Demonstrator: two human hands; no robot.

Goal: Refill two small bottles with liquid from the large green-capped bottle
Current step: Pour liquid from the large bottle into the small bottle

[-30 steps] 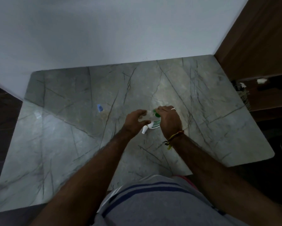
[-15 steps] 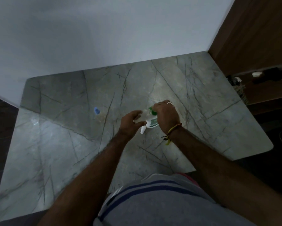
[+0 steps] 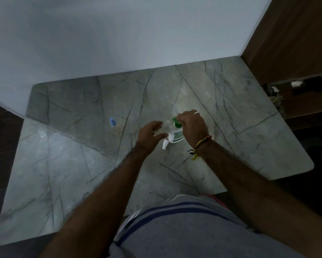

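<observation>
Presently: large bottle (image 3: 176, 135) white, green label, green cap (image 3: 176, 124) | upright on marble table (image 3: 231, 112) | my right hand (image 3: 192, 125) pinches cap | my left hand (image 3: 151, 135) beside bottle, fingers spread, holding nothing.

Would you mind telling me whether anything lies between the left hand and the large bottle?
Nothing visible does: the left hand hovers open right beside the large bottle, whose green cap the right hand holds.

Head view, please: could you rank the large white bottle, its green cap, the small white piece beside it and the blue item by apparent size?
1. Large white bottle.
2. Green cap, partly hidden by the right hand.
3. Small white piece and blue item: look alike, unranked.
</observation>
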